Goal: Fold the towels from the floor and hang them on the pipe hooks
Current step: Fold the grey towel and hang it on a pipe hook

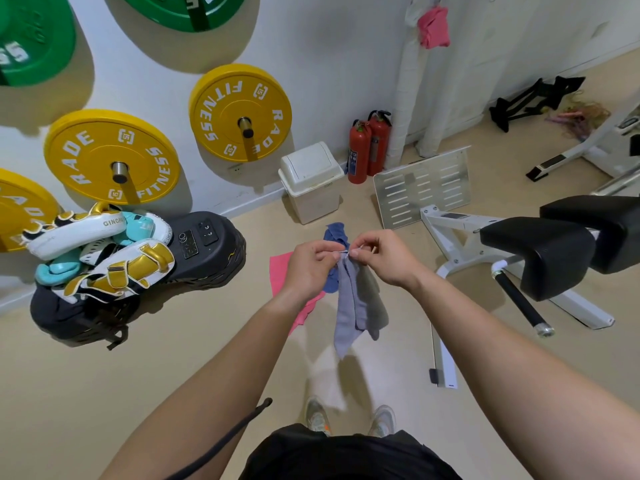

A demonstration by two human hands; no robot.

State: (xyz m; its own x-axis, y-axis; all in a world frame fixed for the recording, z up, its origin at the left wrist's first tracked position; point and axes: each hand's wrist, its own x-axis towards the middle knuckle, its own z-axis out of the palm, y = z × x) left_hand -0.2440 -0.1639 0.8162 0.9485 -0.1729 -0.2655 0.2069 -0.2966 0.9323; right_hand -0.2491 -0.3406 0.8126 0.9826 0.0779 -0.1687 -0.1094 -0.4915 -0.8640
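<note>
Centrally, a thin grey-lilac cloth towel [349,306] hangs in the air from its top edge, bunched into long pleats above the beige floor [173,375]. The left hand [313,268] and right hand [384,258] sit close together at that edge, the fingers of each curled in a small pinch on the hem. Just beyond, a crumpled blue towel [337,233] and a flat pink towel [280,271] lie on the floor. Far right, another pink cloth [433,27] hangs high on a white wrapped pipe [405,98]. Likely risk: with the pinches so near each other the towel hangs twisted, so a fold could come out crooked, or the light hold could slip and drop it.
</note>
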